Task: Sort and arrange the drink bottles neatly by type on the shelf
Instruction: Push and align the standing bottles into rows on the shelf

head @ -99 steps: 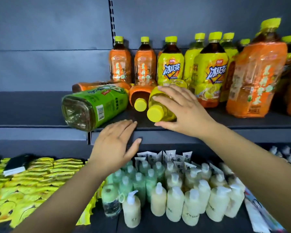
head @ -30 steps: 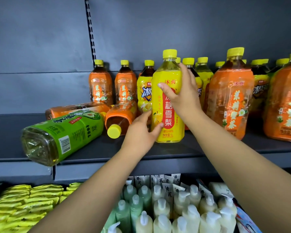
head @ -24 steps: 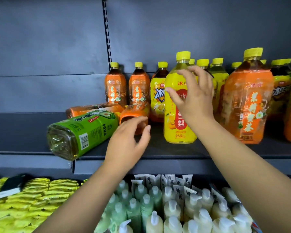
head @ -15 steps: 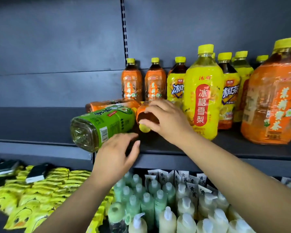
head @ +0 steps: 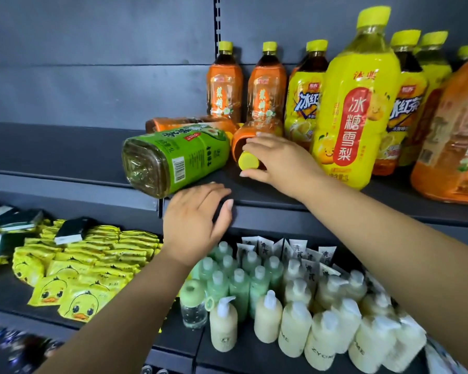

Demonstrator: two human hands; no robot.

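Right hand (head: 278, 163) curled round toppled plastic orange bottle (head: 250, 133) at its round yellow cap (head: 248, 161). Left hand (head: 195, 220) loose, empty, at shelf (head: 335, 206) lip. Yellow bottle (head: 354, 112) label: 冰糖雪梨.

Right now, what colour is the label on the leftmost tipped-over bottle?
Green, on the tipped-over bottle; the head view shows it best.

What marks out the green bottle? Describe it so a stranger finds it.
On the upper shelf, left of the standing bottles, the green bottle lies on its side, base outward. Its label alone is green; neighbours are orange or yellow.
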